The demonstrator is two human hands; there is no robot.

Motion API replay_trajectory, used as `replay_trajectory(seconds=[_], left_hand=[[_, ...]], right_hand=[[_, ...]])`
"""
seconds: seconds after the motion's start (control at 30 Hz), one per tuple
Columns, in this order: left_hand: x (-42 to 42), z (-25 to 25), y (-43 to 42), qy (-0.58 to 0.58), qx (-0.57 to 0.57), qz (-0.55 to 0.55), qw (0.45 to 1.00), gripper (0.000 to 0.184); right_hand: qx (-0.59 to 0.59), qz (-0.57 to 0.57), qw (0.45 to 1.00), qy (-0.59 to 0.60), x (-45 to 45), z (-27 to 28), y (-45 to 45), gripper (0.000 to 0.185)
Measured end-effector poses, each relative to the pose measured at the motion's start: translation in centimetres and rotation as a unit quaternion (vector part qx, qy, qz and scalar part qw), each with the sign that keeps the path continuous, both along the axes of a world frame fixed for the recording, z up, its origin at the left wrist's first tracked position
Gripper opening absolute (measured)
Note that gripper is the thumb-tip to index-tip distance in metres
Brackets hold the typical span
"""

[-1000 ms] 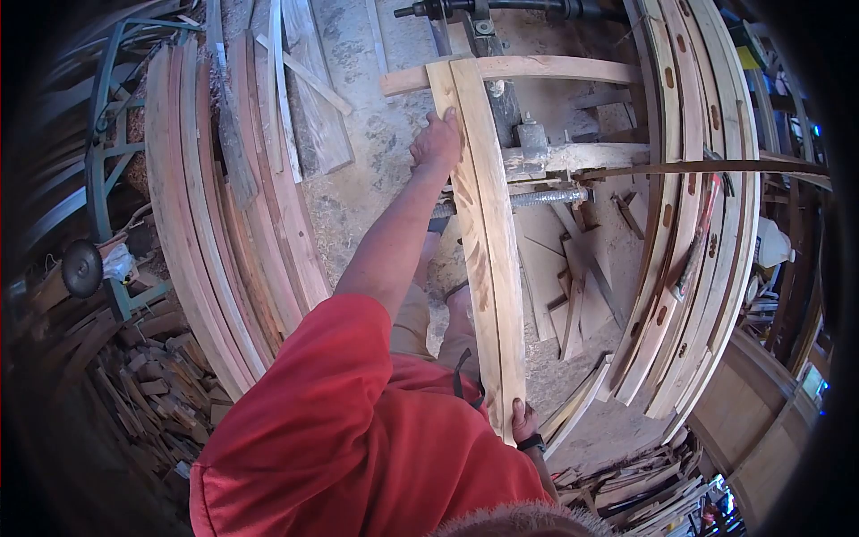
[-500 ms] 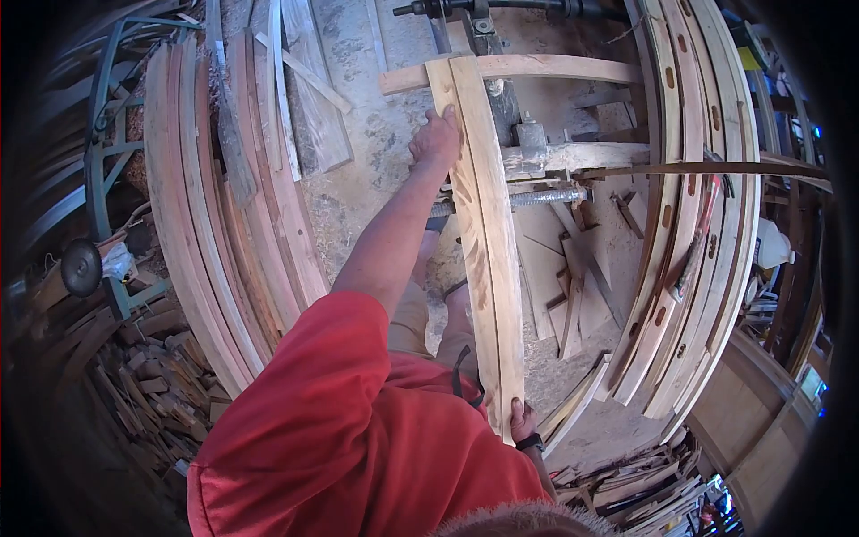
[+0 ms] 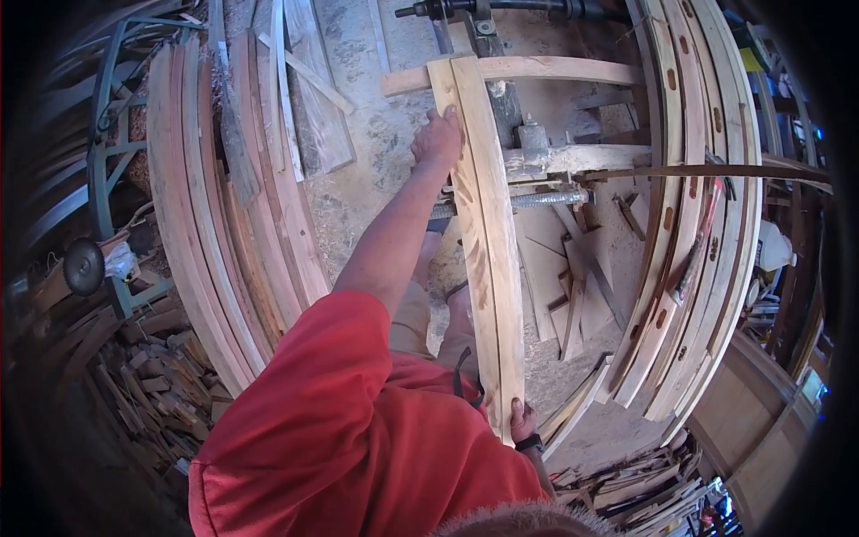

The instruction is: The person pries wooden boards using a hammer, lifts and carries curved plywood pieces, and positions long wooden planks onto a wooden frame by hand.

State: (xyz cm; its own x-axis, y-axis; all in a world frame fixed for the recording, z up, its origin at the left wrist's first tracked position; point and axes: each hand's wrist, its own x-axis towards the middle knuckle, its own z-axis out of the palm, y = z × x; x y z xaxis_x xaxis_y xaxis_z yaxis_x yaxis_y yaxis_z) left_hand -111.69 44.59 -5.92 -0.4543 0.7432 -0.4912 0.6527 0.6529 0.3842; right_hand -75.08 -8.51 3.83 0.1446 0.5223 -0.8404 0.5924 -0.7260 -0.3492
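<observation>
Two long pale wooden boards (image 3: 488, 224) lie edge to edge in front of me, with a dark seam between them and brown smudges on the surface. My left hand (image 3: 438, 139) is closed on their left edge near the far end, thumb on top. At the near end, by my waist, my right hand (image 3: 523, 421) is closed around the right edge, its thumb up and a dark band on the wrist. The fingers under the wood are hidden. The far end lies over a wooden crosspiece (image 3: 559, 68).
Long slotted timbers (image 3: 689, 197) are stacked at the right, with a red-handled saw (image 3: 698, 242) on them. More planks (image 3: 192, 206) stand at the left. A machine shaft (image 3: 519, 9) runs across the back. Offcuts (image 3: 152, 389) are heaped at lower left.
The view has shifted very slightly. Both hands keep the same places on the boards.
</observation>
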Motion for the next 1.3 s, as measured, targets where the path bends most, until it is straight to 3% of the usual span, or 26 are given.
replay_trajectory(seconds=[0.23, 0.43, 0.63, 1.0, 1.23, 1.3], left_hand=[[-0.1, 0.0, 0.2, 0.002, -0.004, 0.000, 1.000, 0.063], [-0.1, 0.0, 0.3, 0.002, 0.000, 0.006, 1.000, 0.063], [0.0, 0.3, 0.3, -0.006, 0.003, 0.007, 1.000, 0.063], [-0.1, 0.0, 0.5, 0.000, 0.006, -0.002, 1.000, 0.062], [-0.3, -0.1, 0.7, -0.008, 0.015, 0.001, 1.000, 0.064], [-0.3, -0.4, 0.7, -0.009, 0.017, 0.003, 1.000, 0.063]], right_hand=[[-0.021, -0.009, 0.999, 0.024, 0.1, -0.4, 0.2, 0.065], [0.029, -0.032, 0.999, 0.027, -0.4, -0.4, 0.2, 0.064], [-0.025, -0.004, 0.999, 0.028, 0.4, -0.8, 0.0, 0.065], [0.031, -0.044, 0.998, 0.030, -1.3, 1.1, 2.1, 0.059], [-0.021, 0.008, 1.000, 0.017, -0.2, -0.5, 0.9, 0.060], [0.017, -0.025, 0.999, 0.039, -0.3, -0.7, 0.5, 0.061]])
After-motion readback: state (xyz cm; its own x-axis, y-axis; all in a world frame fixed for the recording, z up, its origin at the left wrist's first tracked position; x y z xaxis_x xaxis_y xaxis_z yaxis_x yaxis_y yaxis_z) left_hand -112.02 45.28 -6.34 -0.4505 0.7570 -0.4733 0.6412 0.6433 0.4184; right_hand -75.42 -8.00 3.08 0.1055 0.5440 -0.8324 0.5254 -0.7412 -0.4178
